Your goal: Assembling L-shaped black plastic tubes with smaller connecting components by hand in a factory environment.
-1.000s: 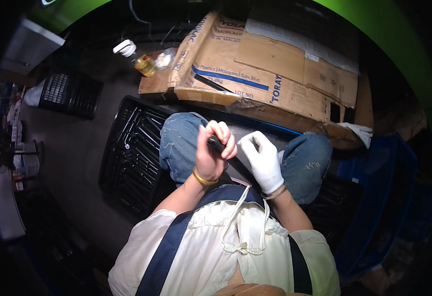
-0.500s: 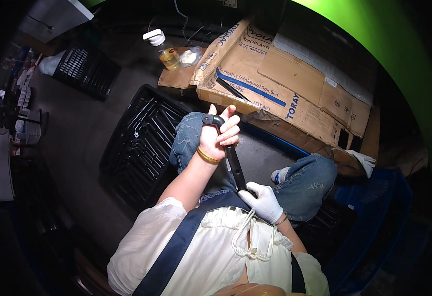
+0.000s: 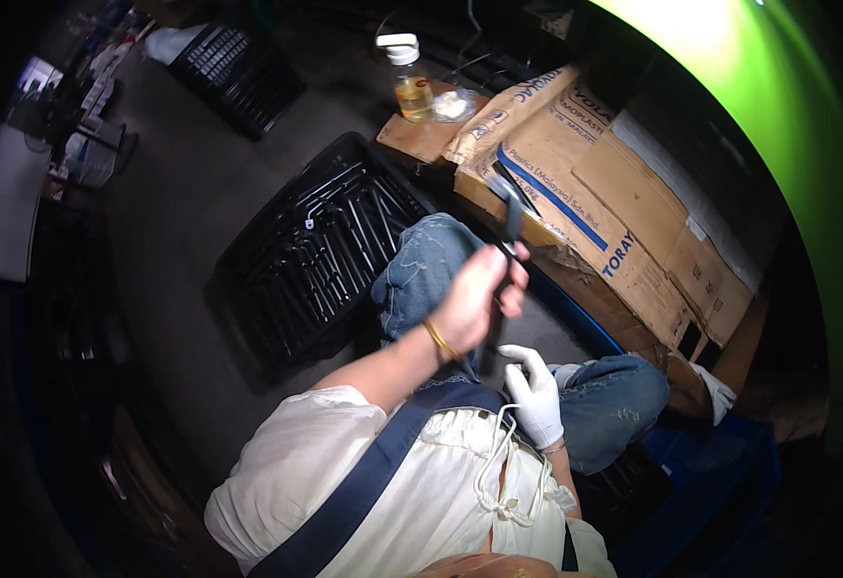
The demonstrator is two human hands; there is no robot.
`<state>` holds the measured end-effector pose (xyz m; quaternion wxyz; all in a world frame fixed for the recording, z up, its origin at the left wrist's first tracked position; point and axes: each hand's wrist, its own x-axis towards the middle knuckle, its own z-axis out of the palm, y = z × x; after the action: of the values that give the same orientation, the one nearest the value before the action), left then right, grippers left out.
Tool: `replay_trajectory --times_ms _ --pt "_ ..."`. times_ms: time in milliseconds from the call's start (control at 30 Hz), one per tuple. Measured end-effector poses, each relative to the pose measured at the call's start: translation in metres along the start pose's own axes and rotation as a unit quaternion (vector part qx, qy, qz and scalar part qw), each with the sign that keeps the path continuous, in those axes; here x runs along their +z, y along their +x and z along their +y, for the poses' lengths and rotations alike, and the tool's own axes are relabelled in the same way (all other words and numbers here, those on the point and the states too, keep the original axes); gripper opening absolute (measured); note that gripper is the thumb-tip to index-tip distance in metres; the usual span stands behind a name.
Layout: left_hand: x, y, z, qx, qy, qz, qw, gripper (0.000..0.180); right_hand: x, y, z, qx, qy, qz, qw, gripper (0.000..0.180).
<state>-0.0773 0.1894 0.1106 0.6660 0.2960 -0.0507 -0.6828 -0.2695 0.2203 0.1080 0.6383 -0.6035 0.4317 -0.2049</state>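
My left hand [image 3: 479, 303], bare with a yellow bracelet at the wrist, is closed around a long black bar [image 3: 514, 220]. Motion smears the bar's far end and the fingers on it. The lower end points down toward my lap. Just right of that end is my right hand [image 3: 537, 400] in a white glove, thumb and forefinger apart, apparently off the bar. To the left stands a black crate [image 3: 354, 146] with many similar black bars [image 3: 330, 255] lying in it.
Flattened cardboard [image 3: 623, 183] covers a surface ahead on the right. Left of it, a wooden board [image 3: 416, 137] bears a bottle of yellowish liquid [image 3: 414, 94] and a small clear bag [image 3: 452, 105]. Another black crate [image 3: 233, 77] stands far left; a blue bin [image 3: 720, 472] is at lower right.
My left hand has turned over with the bar and moved slightly right and down. My right hand has come off the bar's lower end, its fingers spreading. The whole view has shifted.
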Motion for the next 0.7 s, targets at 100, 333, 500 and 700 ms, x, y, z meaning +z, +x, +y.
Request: replay_trajectory --times_ms 100,333,500,700 --pt "-0.046 0.022 0.082 0.239 0.013 0.071 0.968 0.024 -0.007 0.005 -0.003 -0.053 -0.049 0.038 0.997 0.022" --pt "-0.368 0.034 0.149 0.233 0.288 0.421 0.828 0.013 -0.008 0.011 -0.008 0.04 0.003 0.043 0.998 0.017" --pt "-0.427 0.043 0.091 0.241 0.256 0.547 0.76 0.006 -0.006 0.013 -0.01 0.099 0.021 0.032 0.994 0.016" --pt "-0.409 0.055 0.093 0.128 0.357 0.603 0.702 0.042 -0.012 0.018 0.014 0.095 -0.049 0.034 0.994 0.02"
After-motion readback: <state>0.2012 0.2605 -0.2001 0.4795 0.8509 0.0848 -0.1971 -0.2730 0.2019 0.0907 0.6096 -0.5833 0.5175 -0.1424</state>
